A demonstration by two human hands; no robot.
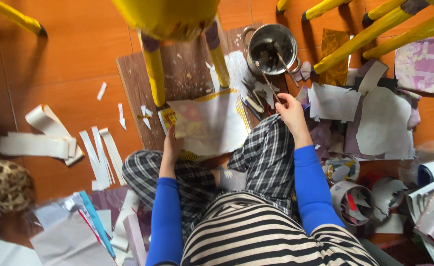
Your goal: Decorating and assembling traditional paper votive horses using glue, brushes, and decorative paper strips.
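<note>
Left hand (171, 143) pinches the near-left edge of a torn paper sheet (204, 123) lying just in front of the yellow stool (170, 19). Right hand (291, 109) is closed on a brush (267, 81) reaching toward the metal pot (271, 47) right of the stool. Stool legs look bare yellow; papering seems barely begun.

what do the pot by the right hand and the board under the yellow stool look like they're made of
The pot looks like bare metal, probably steel or aluminium: grey, shiny rim with glints, dark smeared inside. The board under the yellow stool looks like wood or wood-print laminate: brown, matte, streaky grain, flecked with pale scraps. The right hand holds a thin stick, material unclear.
</note>
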